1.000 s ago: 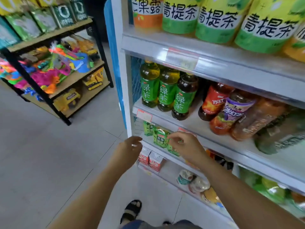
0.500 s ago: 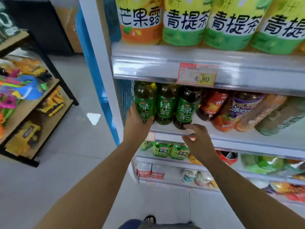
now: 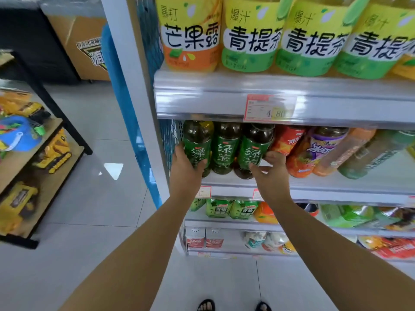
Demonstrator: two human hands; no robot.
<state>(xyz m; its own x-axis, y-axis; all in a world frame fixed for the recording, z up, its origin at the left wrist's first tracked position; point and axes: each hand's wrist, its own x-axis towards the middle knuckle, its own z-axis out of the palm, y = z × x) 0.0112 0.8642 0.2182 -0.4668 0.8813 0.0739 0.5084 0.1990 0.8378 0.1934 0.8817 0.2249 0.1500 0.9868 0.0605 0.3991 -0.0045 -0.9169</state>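
Three green tea bottles with green labels stand in a row at the left end of the middle shelf (image 3: 336,187). My left hand (image 3: 185,169) grips the leftmost green tea bottle (image 3: 197,140) around its lower body. My right hand (image 3: 272,171) holds the rightmost green tea bottle (image 3: 252,149), thumb and fingers curled round its right side and base. The middle green tea bottle (image 3: 225,149) stands untouched between them.
Red, purple and orange drink bottles (image 3: 318,151) lean to the right on the same shelf. Large yellow-green bottles (image 3: 249,34) fill the shelf above. Small cartons and pouches sit on lower shelves. A wooden toy rack (image 3: 40,153) stands left across a tiled aisle.
Both hands rose from the lower shelf to the green tea row. The left hand took the leftmost bottle first, then the right hand closed on the rightmost one. The view moved closer.
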